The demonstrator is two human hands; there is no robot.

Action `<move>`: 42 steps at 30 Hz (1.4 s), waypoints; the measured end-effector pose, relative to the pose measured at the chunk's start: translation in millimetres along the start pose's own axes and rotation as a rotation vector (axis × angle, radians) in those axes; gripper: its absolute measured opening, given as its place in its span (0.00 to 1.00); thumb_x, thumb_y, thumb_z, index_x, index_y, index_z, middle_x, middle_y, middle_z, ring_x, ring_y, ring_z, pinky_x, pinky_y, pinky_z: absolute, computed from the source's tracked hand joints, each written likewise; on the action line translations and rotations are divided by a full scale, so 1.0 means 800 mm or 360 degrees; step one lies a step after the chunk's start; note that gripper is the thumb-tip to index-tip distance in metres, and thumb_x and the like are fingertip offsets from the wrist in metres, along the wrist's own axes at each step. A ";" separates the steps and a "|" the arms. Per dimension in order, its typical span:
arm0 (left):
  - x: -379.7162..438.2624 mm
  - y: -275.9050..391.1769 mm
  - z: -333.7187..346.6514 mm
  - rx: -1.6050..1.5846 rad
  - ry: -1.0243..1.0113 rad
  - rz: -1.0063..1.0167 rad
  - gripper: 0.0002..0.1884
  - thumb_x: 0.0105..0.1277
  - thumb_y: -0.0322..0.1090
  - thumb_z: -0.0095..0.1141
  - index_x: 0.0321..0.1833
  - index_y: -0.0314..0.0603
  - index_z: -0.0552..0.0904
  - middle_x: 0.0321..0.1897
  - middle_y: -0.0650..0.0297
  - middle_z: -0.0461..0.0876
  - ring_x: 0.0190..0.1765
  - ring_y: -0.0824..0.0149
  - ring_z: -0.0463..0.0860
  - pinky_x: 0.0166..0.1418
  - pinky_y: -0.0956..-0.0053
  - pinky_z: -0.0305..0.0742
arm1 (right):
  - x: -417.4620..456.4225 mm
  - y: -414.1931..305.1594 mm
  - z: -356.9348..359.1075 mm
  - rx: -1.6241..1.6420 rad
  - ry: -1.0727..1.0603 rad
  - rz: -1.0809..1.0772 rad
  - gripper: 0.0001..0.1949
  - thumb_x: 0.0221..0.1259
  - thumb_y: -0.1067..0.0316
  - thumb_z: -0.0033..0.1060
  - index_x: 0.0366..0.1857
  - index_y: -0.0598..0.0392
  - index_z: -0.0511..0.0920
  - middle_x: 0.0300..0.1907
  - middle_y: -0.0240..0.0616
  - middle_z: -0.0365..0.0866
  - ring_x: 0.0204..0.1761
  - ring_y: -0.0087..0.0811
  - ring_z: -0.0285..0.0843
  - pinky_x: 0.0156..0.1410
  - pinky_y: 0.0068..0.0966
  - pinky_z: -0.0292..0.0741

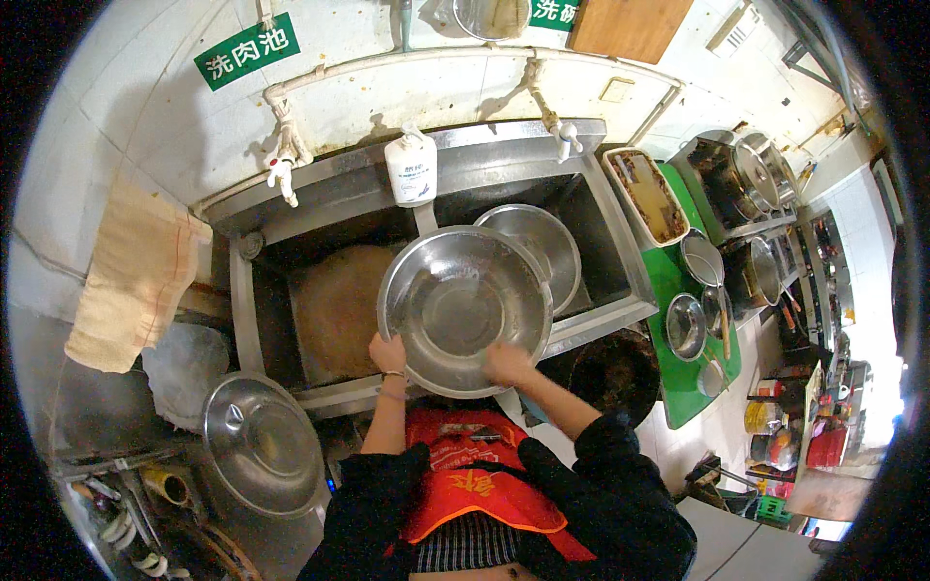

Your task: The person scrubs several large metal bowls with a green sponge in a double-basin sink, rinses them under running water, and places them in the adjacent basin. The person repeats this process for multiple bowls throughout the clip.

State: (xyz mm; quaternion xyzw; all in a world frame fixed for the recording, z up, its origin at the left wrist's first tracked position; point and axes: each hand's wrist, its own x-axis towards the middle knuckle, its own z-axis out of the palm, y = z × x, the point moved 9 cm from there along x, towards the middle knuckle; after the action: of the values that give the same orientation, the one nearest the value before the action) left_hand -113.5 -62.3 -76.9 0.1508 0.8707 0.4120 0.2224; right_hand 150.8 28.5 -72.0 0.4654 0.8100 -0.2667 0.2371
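A wide stainless steel basin (465, 316) is tilted towards me over the front of a two-bowl metal sink (603, 312). My left hand (388, 354) grips its lower left rim. Inside the basin, near its lower right wall, my right hand (508, 364) is curled and blurred; whether it holds anything is hidden. Behind the large basin, a second metal basin (563, 250) sits in the right sink bowl, partly covered. The left sink bowl (334, 312) holds brownish, cloudy water.
A white pump bottle (412, 171) stands at the sink's divider, between two wall taps (282, 174). Another metal basin (263, 447) leans at my left, below a hanging tan cloth (142, 272). Rightward, a green board (683, 414) carries small bowls and a strainer (702, 258).
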 end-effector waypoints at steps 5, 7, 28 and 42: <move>-0.003 0.006 -0.007 0.0032 0.0122 0.0185 0.08 0.49 0.30 0.56 0.32 0.33 0.81 0.27 0.49 0.81 0.34 0.48 0.80 0.39 0.59 0.73 | -0.019 -0.160 0.015 0.0922 0.0229 -0.0867 0.27 0.62 0.51 0.44 0.62 0.53 0.58 0.54 0.51 0.70 0.52 0.53 0.70 0.57 0.38 0.67; 0.003 0.006 -0.011 0.0215 0.0235 0.0286 0.09 0.49 0.30 0.57 0.32 0.34 0.81 0.29 0.49 0.81 0.35 0.48 0.80 0.40 0.59 0.73 | -0.041 -0.172 0.010 0.0687 0.0336 -0.1030 0.29 0.58 0.53 0.51 0.62 0.51 0.59 0.55 0.49 0.69 0.54 0.50 0.69 0.57 0.39 0.68; -0.153 0.144 0.030 0.0920 -0.0849 0.2144 0.07 0.52 0.37 0.57 0.27 0.42 0.78 0.21 0.59 0.78 0.32 0.57 0.79 0.56 0.60 0.65 | -0.100 0.029 -0.106 -0.0081 0.1306 -0.1055 0.18 0.23 0.72 0.65 0.28 0.52 0.75 0.30 0.36 0.75 0.39 0.41 0.73 0.51 0.38 0.70; -0.167 0.260 0.005 0.0172 -0.0081 0.1809 0.06 0.52 0.35 0.59 0.24 0.42 0.78 0.14 0.56 0.73 0.18 0.55 0.73 0.21 0.66 0.65 | -0.132 0.020 -0.271 0.1236 0.2295 -0.0332 0.30 0.43 0.79 0.56 0.57 0.61 0.61 0.62 0.55 0.55 0.61 0.52 0.57 0.65 0.39 0.57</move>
State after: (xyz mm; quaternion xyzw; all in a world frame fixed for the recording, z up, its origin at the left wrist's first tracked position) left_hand 19.1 8.7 119.2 0.6165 0.6670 0.4179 -0.0212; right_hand 183.2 110.6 153.2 0.4935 0.6525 -0.1842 -0.5448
